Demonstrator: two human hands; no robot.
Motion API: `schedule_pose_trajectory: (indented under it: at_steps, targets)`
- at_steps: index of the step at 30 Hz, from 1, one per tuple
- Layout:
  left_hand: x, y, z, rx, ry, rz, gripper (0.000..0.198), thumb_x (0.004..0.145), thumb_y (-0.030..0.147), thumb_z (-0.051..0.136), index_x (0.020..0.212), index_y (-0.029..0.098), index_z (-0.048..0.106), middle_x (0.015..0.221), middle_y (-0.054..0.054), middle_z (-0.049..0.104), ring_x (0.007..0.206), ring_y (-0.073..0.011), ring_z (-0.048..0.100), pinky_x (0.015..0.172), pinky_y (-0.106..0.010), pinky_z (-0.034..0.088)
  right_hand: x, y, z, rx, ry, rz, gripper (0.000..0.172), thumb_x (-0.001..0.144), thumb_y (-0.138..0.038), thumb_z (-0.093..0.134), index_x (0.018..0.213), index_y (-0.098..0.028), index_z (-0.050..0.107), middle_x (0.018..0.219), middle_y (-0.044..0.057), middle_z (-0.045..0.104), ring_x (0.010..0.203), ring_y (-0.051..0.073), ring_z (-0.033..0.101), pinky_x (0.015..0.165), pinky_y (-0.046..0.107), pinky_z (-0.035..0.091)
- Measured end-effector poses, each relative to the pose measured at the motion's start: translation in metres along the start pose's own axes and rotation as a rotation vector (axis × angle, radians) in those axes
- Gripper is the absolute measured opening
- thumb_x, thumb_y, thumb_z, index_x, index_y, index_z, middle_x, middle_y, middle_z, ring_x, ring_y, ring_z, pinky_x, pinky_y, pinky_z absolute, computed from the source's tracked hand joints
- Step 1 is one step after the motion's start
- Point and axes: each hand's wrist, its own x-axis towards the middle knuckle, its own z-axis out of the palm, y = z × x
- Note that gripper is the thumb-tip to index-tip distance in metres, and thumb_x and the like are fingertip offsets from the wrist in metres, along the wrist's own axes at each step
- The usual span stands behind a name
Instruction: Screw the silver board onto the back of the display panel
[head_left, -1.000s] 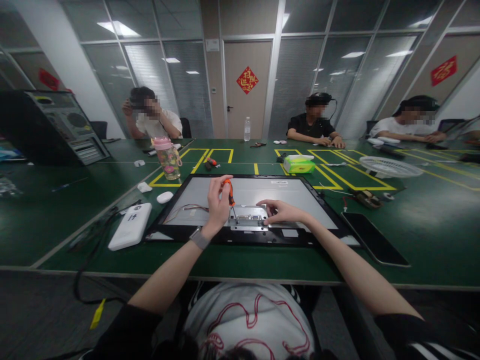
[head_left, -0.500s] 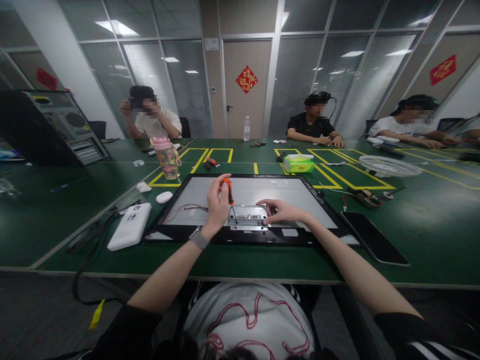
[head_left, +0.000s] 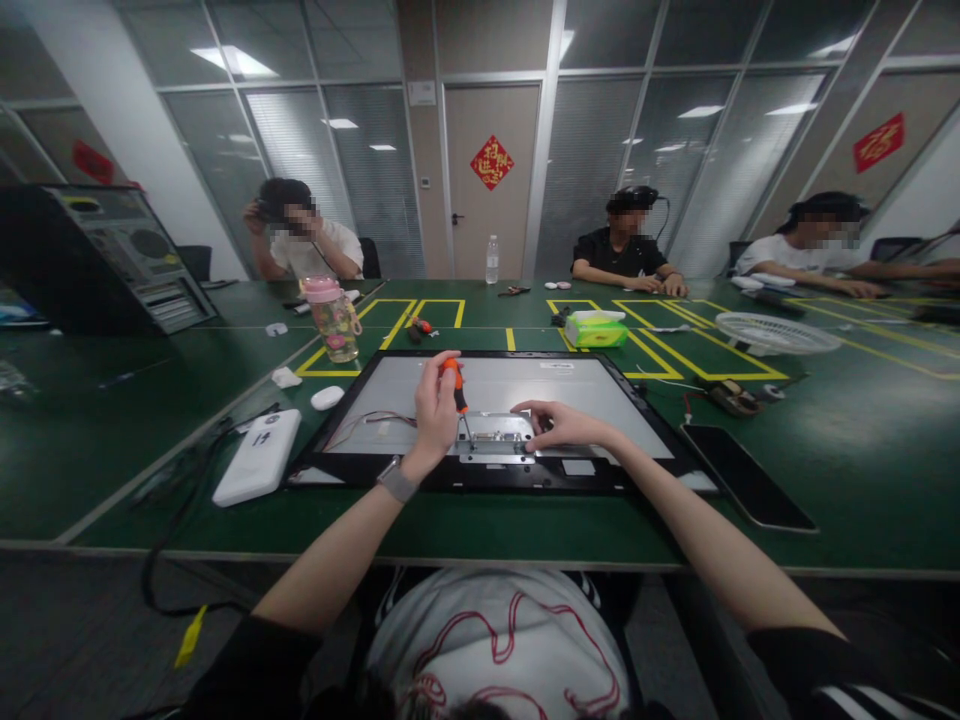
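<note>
A monitor panel (head_left: 585, 385) lies face down on the green table, black frame around a grey back. A small silver metal plate (head_left: 495, 432) sits on its near middle. My left hand (head_left: 433, 412) is closed around an orange-handled screwdriver (head_left: 454, 384), whose tip points down at the plate's left end. My right hand (head_left: 564, 424) rests on the plate's right end, fingers curled and pressing on it. Thin red and white wires (head_left: 367, 420) run across the panel to the left of my left hand.
A white power bank (head_left: 259, 456) with a black cable lies left of the panel, a dark phone (head_left: 746, 486) right of it. Farther back stand a pink-lidded bottle (head_left: 332, 318), a green tissue pack (head_left: 598, 328) and a white fan guard (head_left: 777, 333). A computer case (head_left: 112, 258) stands left. Three people sit across.
My left hand has shifted the screwdriver slightly at the plate's left end. My right hand has stayed on the plate.
</note>
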Motion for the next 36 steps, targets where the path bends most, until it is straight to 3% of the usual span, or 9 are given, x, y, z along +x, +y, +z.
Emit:
schedule_pose_trajectory:
  at_steps: [6,17,24,31,36]
  targets:
    - [-0.001,0.0012,0.0015,-0.077,-0.035,-0.054,0.028,0.094,0.038,0.042,0.112,0.022,0.056,0.089,-0.004,0.059,0.076,-0.0129,0.057,0.069,-0.025,0.049,-0.0001,0.0001,-0.0003,-0.008,-0.005,-0.001,0.078,0.066,-0.046,0.077,0.131,-0.015,0.05,0.073,-0.003,0.053,0.069,0.015,0.052,0.065,0.027,0.038]
    - [-0.0002,0.0022,-0.0003,-0.063,-0.028,-0.027,0.03,0.096,0.035,0.037,0.112,0.022,0.057,0.089,-0.004,0.06,0.082,-0.0143,0.058,0.071,-0.026,0.048,-0.0005,-0.001,-0.0004,0.013,-0.007,0.003,0.079,0.064,-0.047,0.077,0.131,-0.014,0.05,0.072,-0.003,0.051,0.07,0.015,0.052,0.066,0.027,0.038]
    - [-0.0003,0.0048,0.0001,-0.019,-0.014,-0.013,0.025,0.093,0.035,0.047,0.111,0.021,0.057,0.078,0.0,0.052,0.065,-0.0105,0.05,0.06,-0.021,0.043,-0.0007,-0.0025,0.0,0.01,-0.008,0.012,0.077,0.066,-0.047,0.076,0.13,-0.014,0.05,0.071,-0.003,0.051,0.069,0.015,0.051,0.065,0.027,0.038]
    - [-0.0006,0.0029,-0.0005,0.012,0.001,-0.012,0.03,0.096,0.032,0.035,0.11,0.019,0.058,0.086,-0.003,0.06,0.078,-0.0132,0.056,0.073,-0.024,0.046,0.0017,0.0045,0.0007,0.02,-0.008,-0.003,0.08,0.064,-0.046,0.077,0.131,-0.013,0.049,0.071,-0.004,0.051,0.067,0.014,0.051,0.063,0.026,0.037]
    - [-0.0007,0.0011,0.0,-0.012,-0.007,-0.029,0.03,0.095,0.036,0.039,0.113,0.02,0.057,0.089,-0.003,0.062,0.079,-0.0135,0.058,0.073,-0.025,0.048,0.0014,0.0047,0.0005,0.021,-0.008,-0.004,0.08,0.064,-0.047,0.077,0.131,-0.014,0.05,0.072,-0.003,0.052,0.069,0.015,0.052,0.064,0.026,0.038]
